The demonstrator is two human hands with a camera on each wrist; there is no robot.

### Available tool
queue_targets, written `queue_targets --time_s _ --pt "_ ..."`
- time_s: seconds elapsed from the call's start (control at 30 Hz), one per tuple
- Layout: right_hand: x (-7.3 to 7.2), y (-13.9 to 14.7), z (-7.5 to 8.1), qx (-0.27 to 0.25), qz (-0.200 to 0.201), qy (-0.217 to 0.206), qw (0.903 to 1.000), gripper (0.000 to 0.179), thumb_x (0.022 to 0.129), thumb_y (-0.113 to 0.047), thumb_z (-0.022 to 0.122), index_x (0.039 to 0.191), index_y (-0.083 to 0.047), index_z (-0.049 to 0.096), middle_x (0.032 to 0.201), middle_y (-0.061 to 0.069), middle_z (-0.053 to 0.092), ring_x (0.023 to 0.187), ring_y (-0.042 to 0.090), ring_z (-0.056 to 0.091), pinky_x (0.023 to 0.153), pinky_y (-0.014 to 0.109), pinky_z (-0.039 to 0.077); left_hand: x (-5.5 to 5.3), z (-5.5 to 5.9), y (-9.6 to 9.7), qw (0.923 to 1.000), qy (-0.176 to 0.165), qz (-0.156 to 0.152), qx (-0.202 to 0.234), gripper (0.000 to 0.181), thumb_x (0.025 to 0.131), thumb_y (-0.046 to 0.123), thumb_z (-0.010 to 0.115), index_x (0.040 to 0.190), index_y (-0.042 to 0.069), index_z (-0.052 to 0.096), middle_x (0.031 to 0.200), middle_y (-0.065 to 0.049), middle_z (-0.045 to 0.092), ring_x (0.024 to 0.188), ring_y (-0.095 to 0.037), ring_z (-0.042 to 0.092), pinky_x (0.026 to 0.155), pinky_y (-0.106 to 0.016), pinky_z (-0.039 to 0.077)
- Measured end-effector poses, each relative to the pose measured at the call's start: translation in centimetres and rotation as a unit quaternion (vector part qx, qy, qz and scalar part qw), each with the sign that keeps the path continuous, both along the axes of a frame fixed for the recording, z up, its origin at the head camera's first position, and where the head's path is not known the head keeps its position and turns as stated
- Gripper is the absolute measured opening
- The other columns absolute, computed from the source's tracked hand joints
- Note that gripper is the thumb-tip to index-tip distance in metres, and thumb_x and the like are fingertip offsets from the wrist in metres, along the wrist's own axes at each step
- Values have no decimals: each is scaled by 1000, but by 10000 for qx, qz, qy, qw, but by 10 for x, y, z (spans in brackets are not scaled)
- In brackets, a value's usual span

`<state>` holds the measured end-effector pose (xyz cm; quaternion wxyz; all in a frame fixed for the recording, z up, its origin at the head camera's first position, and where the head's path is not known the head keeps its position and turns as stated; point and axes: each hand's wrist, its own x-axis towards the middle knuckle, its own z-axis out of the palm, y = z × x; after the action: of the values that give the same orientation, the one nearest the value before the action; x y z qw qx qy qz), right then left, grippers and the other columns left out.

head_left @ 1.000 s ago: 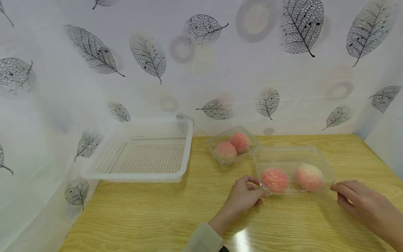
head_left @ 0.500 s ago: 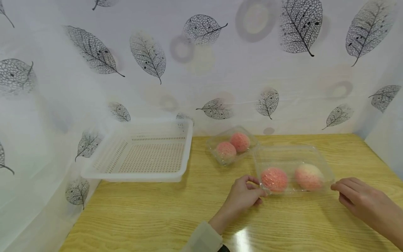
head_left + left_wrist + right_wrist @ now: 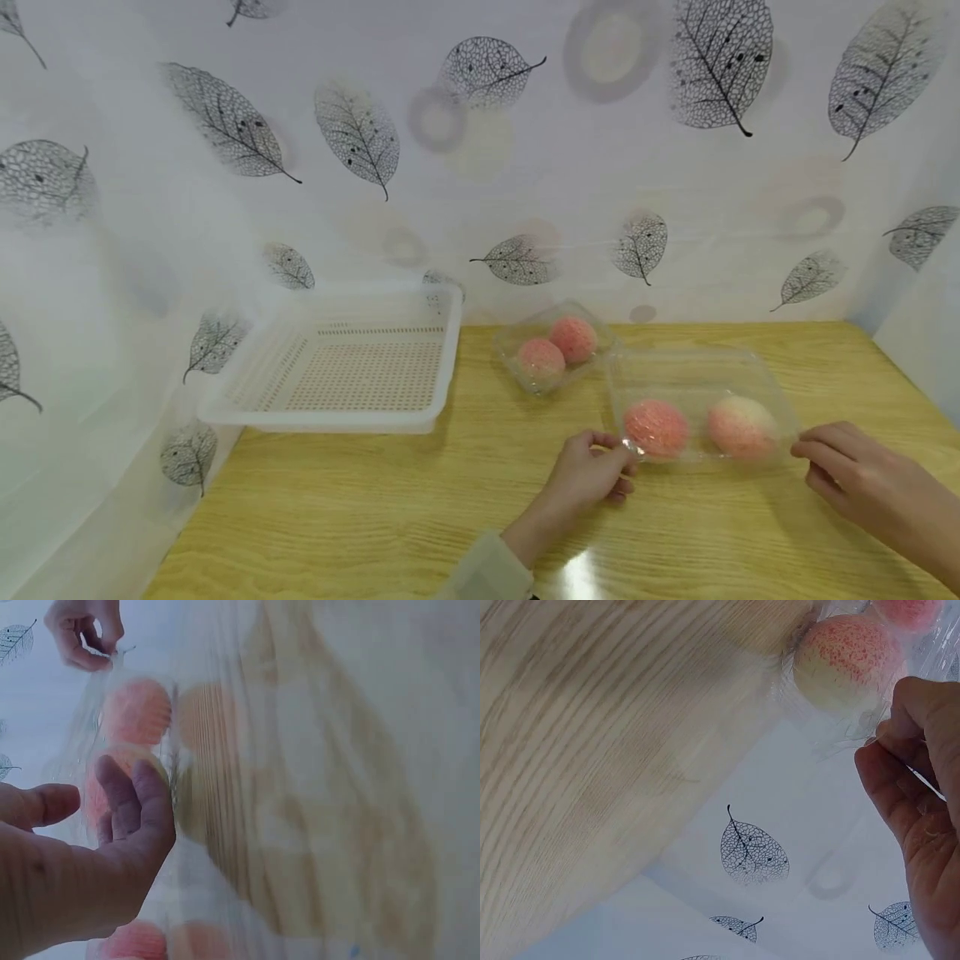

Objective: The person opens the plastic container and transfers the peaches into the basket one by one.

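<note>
In the head view, a clear plastic box point(image 3: 701, 379) lies on the right half of the table. Inside are a pink ball point(image 3: 656, 428) and a ball shading from pink to cream point(image 3: 742, 427), both peach-like with a rough, speckled skin. At the box's near left corner, my left hand point(image 3: 588, 475) has its thumb and bent fingers around the edge; the left wrist view shows a gap between thumb and fingertips point(image 3: 112, 776). My right hand point(image 3: 922, 780) pinches the near right corner between thumb and index finger. The exact hold of the left fingertips is partly hidden.
A second clear box point(image 3: 510, 337) with two pink balls stands just behind, close to the first box's far left corner. To the left sits a white perforated plastic basket point(image 3: 322, 421). A leaf-print curtain point(image 3: 570, 167) borders the wooden table point(image 3: 337, 508).
The left hand's index finger has come down closer to the thumb at the box corner. The right hand, both boxes and the basket have stayed nearly where they were.
</note>
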<state>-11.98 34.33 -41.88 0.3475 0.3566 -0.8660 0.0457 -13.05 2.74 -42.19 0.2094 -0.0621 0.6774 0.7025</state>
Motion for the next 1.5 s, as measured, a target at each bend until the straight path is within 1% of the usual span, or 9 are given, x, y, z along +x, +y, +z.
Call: queue_targets --time_s 0.13,0.27,0.33,0.63,0.83,0.97,1.1,1.33,1.5 --pt "2 7 -3 -156 -126 128 9997 74 110 -46 17 74 -7 69 81 5 66 68 24 59 58 15 44 8 -1 8 9986 -387 -323 172 19 95 24 68 100 6 66 80 -4 73 58 -6 62 61 -26 61" --pt "1 9 -6 -141 -251 68 9996 77 110 -50 16 75 -7 69 82 6 66 64 24 62 56 16 45 15 -1 19 9963 -551 -587 299 16 94 18 66 104 6 70 83 -7 77 59 -6 64 68 -31 64" --pt "0 9 -6 -116 -269 -9 9996 76 110 -52 16 73 -10 68 80 2 65 63 20 62 55 14 45 16 -2 25 9956 -640 -559 407 15 94 16 66 105 7 70 83 -7 77 59 -6 64 70 -32 64" --pt "12 -1 -1 -347 -141 -865 9955 65 103 -61 20 70 -22 62 75 -11 55 60 -11 45 51 7 36 4 -7 38 9945 -454 131 934 21 98 26 70 95 6 70 80 -4 74 60 -6 64 64 -28 62" --pt "25 -16 0 -697 309 -1439 9867 56 101 -60 29 76 -23 63 79 -15 53 62 -14 42 50 7 35 -7 -6 43 9918 -262 592 1098 12 95 19 72 97 8 66 81 -4 75 61 -7 65 61 -25 59" --pt "31 -29 -1 -781 701 -1285 9861 54 105 -52 31 78 -20 65 82 -13 54 62 -11 42 50 6 33 -11 -9 48 9920 -14 733 1028 10 93 11 72 100 10 66 84 -6 76 64 -10 67 62 -25 59" --pt "34 -44 -1 -710 965 -919 9885 53 108 -46 33 80 -18 68 85 -10 56 66 -7 45 53 5 33 -11 -9 52 9927 37 661 1011 17 89 5 74 102 13 66 83 -6 75 65 -11 68 63 -26 60" --pt "32 -66 1 -617 1180 -408 9903 55 111 -40 34 80 -14 72 84 -7 62 68 -1 56 58 4 41 -9 -7 58 9961 15 366 798 16 87 6 77 96 15 67 75 -5 71 60 -10 65 61 -24 58" --pt "27 -80 3 -639 1317 -48 9892 56 112 -35 35 79 -11 73 82 -5 64 69 2 60 62 4 45 -10 -6 60 9980 14 348 521 15 85 6 78 90 16 68 73 -1 69 60 -11 64 60 -24 57"
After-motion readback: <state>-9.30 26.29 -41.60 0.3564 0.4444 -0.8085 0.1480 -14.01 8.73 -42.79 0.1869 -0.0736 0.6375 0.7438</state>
